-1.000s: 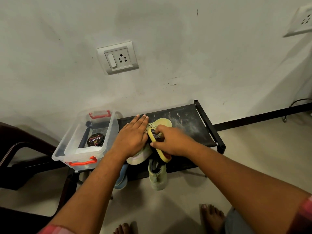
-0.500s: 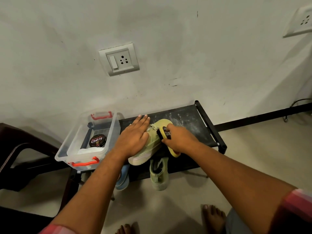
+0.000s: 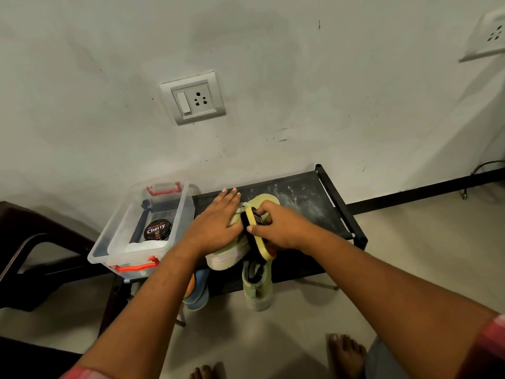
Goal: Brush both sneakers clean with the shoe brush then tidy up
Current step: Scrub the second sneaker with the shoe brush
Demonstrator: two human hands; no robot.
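On the black counter [image 3: 300, 195], a pale green sneaker [image 3: 226, 255] lies under the left hand [image 3: 216, 225], whose fingers rest flat and straight on it. Just to its right, the right hand [image 3: 281, 228] grips the yellow brush [image 3: 266, 248], held against the sneaker's side. A second sneaker [image 3: 258, 291] sits below the near edge.

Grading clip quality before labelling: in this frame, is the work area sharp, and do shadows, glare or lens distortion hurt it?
Head view: left hand, right hand and shoe brush are sharp, the Cherry label on the tin legible; head view light is soft, no glare, the lower sneaker shaded under the rack; head view edges stretch, skewing the corner socket.
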